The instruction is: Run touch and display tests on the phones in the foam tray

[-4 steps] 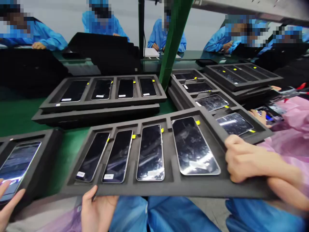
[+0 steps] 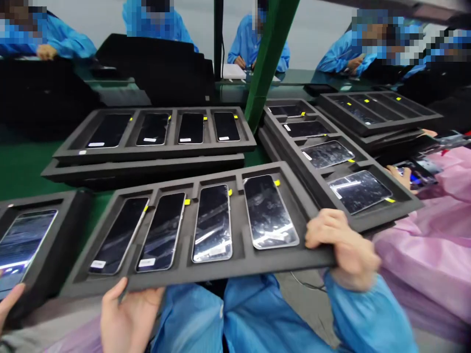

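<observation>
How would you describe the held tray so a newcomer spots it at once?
Start at the slanted green post and come down toward the camera to the nearest grey foam tray with four phones. Unlike the stacked trays on the green table, it is gripped by the left hand and right hand at its ends.

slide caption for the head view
Left hand and right hand hold a foam tray of four phones beside stacked trays.

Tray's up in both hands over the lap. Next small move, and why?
Probably level the tray before carrying it anywhere. It slopes down toward the left hand, which grips only the near rim, while the right hand clamps the right edge. Four phones lie in open slots with nothing over them, so a steeper tilt might slide them.
</observation>
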Motion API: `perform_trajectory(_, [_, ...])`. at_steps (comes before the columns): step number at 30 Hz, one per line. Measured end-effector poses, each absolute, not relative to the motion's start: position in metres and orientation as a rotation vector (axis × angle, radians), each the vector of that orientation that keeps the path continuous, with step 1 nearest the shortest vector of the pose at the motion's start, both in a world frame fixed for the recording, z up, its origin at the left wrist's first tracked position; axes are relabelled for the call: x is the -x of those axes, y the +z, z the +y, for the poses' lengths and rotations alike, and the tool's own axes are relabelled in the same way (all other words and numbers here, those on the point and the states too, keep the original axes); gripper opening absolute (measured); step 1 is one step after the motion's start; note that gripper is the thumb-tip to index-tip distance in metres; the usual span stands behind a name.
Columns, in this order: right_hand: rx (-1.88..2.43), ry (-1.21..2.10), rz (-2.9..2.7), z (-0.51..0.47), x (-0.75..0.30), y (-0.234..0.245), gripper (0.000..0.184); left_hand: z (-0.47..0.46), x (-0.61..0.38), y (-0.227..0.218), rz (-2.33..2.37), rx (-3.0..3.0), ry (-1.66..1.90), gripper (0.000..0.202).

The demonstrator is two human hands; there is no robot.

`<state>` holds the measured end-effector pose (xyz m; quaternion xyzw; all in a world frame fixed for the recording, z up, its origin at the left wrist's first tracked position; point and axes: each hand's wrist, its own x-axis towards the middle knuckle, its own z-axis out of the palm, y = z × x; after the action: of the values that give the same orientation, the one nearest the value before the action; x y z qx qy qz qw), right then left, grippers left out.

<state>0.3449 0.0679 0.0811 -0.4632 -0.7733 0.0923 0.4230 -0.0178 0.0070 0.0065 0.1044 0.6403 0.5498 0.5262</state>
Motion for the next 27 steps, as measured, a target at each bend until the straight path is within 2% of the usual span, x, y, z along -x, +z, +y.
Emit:
perform_trajectory(3, [1.175,0.185,-2.002,0.080,-0.325,0.041,0.029,0.001,0.034,-0.001,1.502,-0.322,1.047,0.054])
perform_trajectory(6, [1.205,0.271,-2.011,0.070,-0.315,0.008,0.026,-0.014,0.047,-0.014,1.420,-0.407,0.656,0.077])
perform_trajectory(8, [1.277,0.275,-1.932,0.065,-0.315,-0.001,0.027,-0.022,0.050,-0.018,1.325,-0.534,0.489,0.081])
perform_trajectory(13, [1.592,0.196,-1.865,0.088,-0.322,0.002,0.028,-0.005,0.024,0.006,1.287,-1.010,0.523,0.069])
perform_trajectory(16, [1.687,0.216,-2.017,0.110,-0.318,0.001,0.031,0.033,-0.004,0.031,1.406,-1.493,0.674,0.057])
perform_trajectory(18, [1.690,0.253,-2.075,0.119,-0.314,-0.002,0.033,0.063,-0.021,0.039,1.448,-1.848,0.716,0.039])
perform_trajectory(19, [1.681,0.267,-2.076,0.121,-0.313,-0.003,0.034,0.079,-0.027,0.040,1.468,-2.027,0.699,0.041])
perform_trajectory(23, [1.600,0.313,-2.004,0.120,-0.313,-0.009,0.041,0.140,-0.041,0.022,1.496,-2.514,0.365,0.084])
perform_trajectory(25, [1.569,0.352,-1.964,0.119,-0.315,-0.011,0.044,0.164,-0.045,0.011,1.511,-2.552,0.208,0.095])
perform_trajectory(27, [1.555,0.403,-1.931,0.118,-0.317,-0.013,0.045,0.180,-0.049,0.003,1.559,-2.532,0.101,0.097])
